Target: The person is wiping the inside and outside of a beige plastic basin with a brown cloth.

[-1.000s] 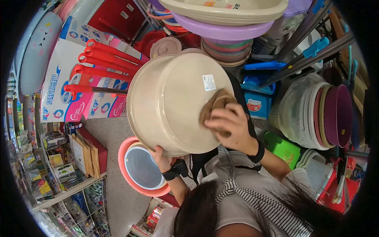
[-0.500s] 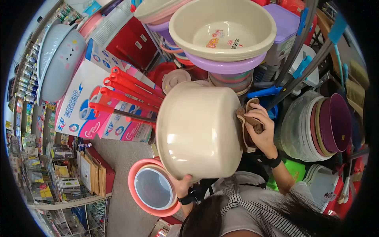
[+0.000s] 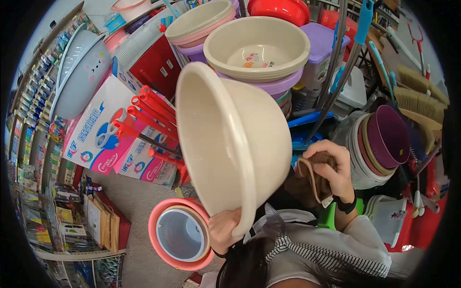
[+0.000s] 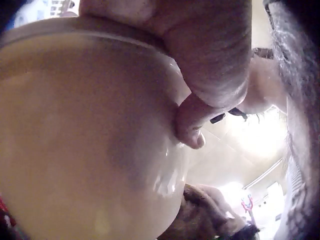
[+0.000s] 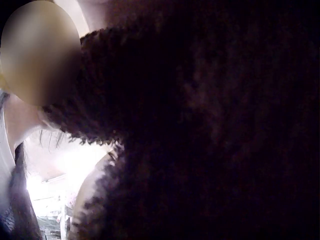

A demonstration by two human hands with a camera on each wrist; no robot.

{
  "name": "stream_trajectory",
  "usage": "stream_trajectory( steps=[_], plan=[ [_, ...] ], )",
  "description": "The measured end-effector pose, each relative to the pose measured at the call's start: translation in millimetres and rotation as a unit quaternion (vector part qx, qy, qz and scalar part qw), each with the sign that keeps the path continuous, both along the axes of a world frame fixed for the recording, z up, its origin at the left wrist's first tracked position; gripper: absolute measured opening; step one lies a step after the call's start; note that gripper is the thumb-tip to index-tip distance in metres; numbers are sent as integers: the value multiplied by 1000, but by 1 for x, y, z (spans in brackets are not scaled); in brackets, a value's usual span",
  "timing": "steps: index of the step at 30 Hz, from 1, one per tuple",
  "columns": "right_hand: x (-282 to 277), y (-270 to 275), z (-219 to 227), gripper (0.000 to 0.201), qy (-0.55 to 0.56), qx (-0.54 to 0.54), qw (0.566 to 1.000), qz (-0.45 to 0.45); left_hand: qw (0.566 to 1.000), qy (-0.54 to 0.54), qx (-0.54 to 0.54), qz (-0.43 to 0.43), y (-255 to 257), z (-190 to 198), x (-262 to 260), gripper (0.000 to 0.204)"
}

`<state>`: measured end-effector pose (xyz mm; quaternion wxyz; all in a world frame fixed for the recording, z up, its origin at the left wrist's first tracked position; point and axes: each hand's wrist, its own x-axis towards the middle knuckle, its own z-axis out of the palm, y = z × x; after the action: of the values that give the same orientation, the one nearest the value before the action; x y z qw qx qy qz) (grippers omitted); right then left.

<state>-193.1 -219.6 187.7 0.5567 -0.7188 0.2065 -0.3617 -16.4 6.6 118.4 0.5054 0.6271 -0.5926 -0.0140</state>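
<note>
In the head view, the cream basin (image 3: 264,129) is hanging tipped on its side in the air, its mouth facing left and the long oval of its rim running from the far side toward the person. The left hand (image 3: 224,228) is gripping that rim at its near end, making it the nearer hand; the right hand (image 3: 335,165) is pinching a bunched brown cloth (image 3: 307,185) just right of the basin's closed end. The relation that counts, I judge, is that narrow space, the basin's outer wall lying leftward of the cloth. Gray floor (image 3: 129,206) is showing below the basin, where a pink tub (image 3: 153,230) is holding a blue basket (image 3: 174,236); red handles (image 3: 153,102) are standing left of it, stacked basins (image 3: 261,72) beyond, a purple basin (image 3: 390,137) to the right. In the left wrist view, the left hand is wrapping over the basin's rim, one digit pressing its outer wall; whether the cloth is touching the basin, I cannot tell. In the right wrist view, dark pile is filling most of the frame, hiding the right hand's fingers.
</note>
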Motion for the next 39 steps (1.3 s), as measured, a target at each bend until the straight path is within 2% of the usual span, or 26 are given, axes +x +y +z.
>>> stream_trajectory(
  steps=[1,2,4,5,6,8,9,10,13,17,19,20,25,26,27,28,30,31,32,34,35,36,38,39],
  plan=[
    [-4,1,-2,27,3,-16,1000,16,999,-42,-25,11,-4,-2,-1,28],
    [-6,3,1,25,14,-60,997,37,999,-38,-30,13,-8,0,-2,28],
    [-10,3,3,30,-1,-49,994,101,994,-109,-7,32,-13,10,-5,23],
    [-12,5,5,40,28,-35,989,139,989,-140,22,36,-14,10,-6,19],
    [-10,6,8,45,33,-32,985,166,990,-136,22,42,-17,9,-7,19],
    [-2,11,4,52,8,-80,984,160,962,-263,48,57,-24,6,-7,22],
    [1,16,1,48,-18,-77,990,120,951,-297,59,65,-26,1,-7,26],
    [2,17,1,48,-19,-78,989,125,950,-298,59,71,-27,2,-7,26],
    [4,17,8,36,57,-64,994,74,945,-311,34,92,-34,6,-3,24],
    [1,18,3,33,92,-89,990,52,922,-362,66,123,-35,15,4,22],
    [1,18,-1,29,19,33,999,-20,915,-377,58,133,-38,17,7,22],
    [0,10,-4,25,10,11,1000,-24,910,-382,54,148,-39,18,8,20],
    [7,8,-11,27,-21,36,996,-82,884,-416,25,209,-40,25,10,11],
    [7,7,-17,27,-24,35,996,-81,870,-424,6,252,-38,22,12,11],
    [8,7,-24,28,-40,0,994,-98,853,-431,-14,293,-35,19,14,10],
    [10,6,-30,28,-57,-35,991,-115,851,-434,-17,294,-36,15,14,10],
    [12,3,-37,28,-81,-29,988,-127,888,-228,-119,382,-41,3,13,21],
    [13,1,-41,29,-95,-39,986,-131,917,-121,-115,364,-41,1,15,42],
    [14,0,-44,30,-108,-48,984,-136,916,-124,-117,363,-42,2,16,42],
    [20,3,-40,31,-124,-39,981,-147,921,109,-86,364,-46,17,15,59],
    [22,1,-39,31,-128,-60,979,-150,936,209,-39,279,-33,5,24,76],
    [23,-1,-38,32,-133,-80,976,-153,937,207,-42,279,-28,8,30,76],
    [29,-8,-34,33,-132,-75,976,-158,963,213,70,147,-19,19,35,80],
    [31,-12,-31,34,-127,-69,976,-163,963,214,73,147,-16,26,40,80]
  ],
)
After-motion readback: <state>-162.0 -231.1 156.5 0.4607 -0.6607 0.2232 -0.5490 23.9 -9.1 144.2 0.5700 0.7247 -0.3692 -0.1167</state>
